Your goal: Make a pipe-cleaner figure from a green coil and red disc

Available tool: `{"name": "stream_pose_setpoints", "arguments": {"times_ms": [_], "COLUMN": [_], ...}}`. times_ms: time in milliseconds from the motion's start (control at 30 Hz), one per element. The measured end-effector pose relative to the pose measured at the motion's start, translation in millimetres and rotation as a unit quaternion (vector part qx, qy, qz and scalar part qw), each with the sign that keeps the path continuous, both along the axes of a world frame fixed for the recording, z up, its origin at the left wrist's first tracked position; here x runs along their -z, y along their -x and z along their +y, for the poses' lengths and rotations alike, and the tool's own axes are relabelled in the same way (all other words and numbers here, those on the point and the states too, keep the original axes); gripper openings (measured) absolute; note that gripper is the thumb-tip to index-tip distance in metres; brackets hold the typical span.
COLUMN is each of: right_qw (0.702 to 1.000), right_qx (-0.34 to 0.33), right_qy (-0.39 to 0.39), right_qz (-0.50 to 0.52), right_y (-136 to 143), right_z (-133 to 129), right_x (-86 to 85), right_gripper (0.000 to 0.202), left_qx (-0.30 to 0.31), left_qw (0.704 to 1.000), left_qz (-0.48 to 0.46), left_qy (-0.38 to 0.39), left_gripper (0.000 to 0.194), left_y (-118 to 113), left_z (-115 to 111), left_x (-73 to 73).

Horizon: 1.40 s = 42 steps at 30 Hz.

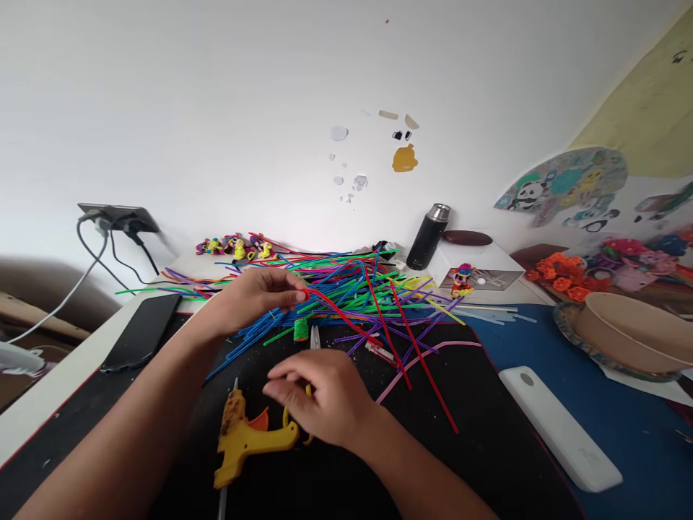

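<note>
1. Left hand [260,297]: grip closed, thumb and fingers pinching the red pipe cleaner [338,309] near its end.
2. Red pipe cleaner: held above the black mat [455,462]; small bend or coil at the fingertips, exact form too small to tell. Long tail runs off to the right, unwound, so shaping looks barely started.
3. Right hand [330,401]: fingers loosely curled, thumb and forefinger slightly parted, nothing visible between them. It hovers over the scissors [315,337], partly hiding them.
4. Green piece [300,330]: compact, with some orange at its lower end, just beside the scissor blades. Looks already formed; not joined to the red one.
5. Yellow glue gun [234,433]: lies on the mat between the forearms, not in hand.
6. Beyond the hands: big heap of loose pipe cleaners [346,282], mostly straight, apparently unused.
7. Small figures [238,249] at the back of the table [190,269], plus another figure [463,280] by the white box [490,260], look complete. The held piece is far from that stage.
</note>
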State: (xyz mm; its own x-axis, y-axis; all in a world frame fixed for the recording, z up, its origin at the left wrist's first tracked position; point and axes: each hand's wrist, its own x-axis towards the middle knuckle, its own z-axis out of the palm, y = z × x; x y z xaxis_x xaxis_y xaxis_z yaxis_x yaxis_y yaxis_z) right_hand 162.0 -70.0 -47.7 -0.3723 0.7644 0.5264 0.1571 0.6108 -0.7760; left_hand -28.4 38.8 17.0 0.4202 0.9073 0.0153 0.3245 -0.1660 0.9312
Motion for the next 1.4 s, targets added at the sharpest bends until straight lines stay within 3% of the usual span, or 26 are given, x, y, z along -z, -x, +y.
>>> {"name": "stream_pose_setpoints", "arguments": {"times_ms": [133, 300, 400, 533, 700, 1400], "right_qw": [0.982, 0.960, 0.964, 0.973, 0.975, 0.970], "right_qx": [0.171, 0.260, 0.253, 0.230, 0.219, 0.239], "right_qy": [-0.041, -0.074, -0.075, -0.018, 0.034, 0.039], "right_qz": [0.072, 0.074, 0.031, 0.006, 0.018, -0.013], "right_y": [-18.2, -33.4, -33.2, -30.2, -30.2, -33.4], "right_z": [14.2, 26.4, 28.9, 29.3, 29.3, 30.0], "right_x": [-9.5, -12.3, -8.3, -3.1, -3.3, -5.3], "right_gripper": [0.025, 0.014, 0.018, 0.024, 0.015, 0.020], "left_qx": [0.033, 0.054, 0.063, 0.066, 0.074, 0.075], "left_qw": [0.999, 0.995, 0.993, 0.992, 0.993, 0.992], "left_qz": [0.034, 0.085, 0.101, 0.111, 0.093, 0.100], "left_qy": [-0.001, -0.009, -0.009, -0.006, -0.014, 0.013], "left_gripper": [0.032, 0.031, 0.032, 0.035, 0.031, 0.035], "left_y": [-2.7, -6.6, -8.9, -10.7, -10.9, -13.4], "left_z": [-1.5, -6.2, -8.6, -10.4, -12.4, -12.4], "left_x": [2.7, 1.5, -0.5, -1.6, 0.6, 1.2]}}
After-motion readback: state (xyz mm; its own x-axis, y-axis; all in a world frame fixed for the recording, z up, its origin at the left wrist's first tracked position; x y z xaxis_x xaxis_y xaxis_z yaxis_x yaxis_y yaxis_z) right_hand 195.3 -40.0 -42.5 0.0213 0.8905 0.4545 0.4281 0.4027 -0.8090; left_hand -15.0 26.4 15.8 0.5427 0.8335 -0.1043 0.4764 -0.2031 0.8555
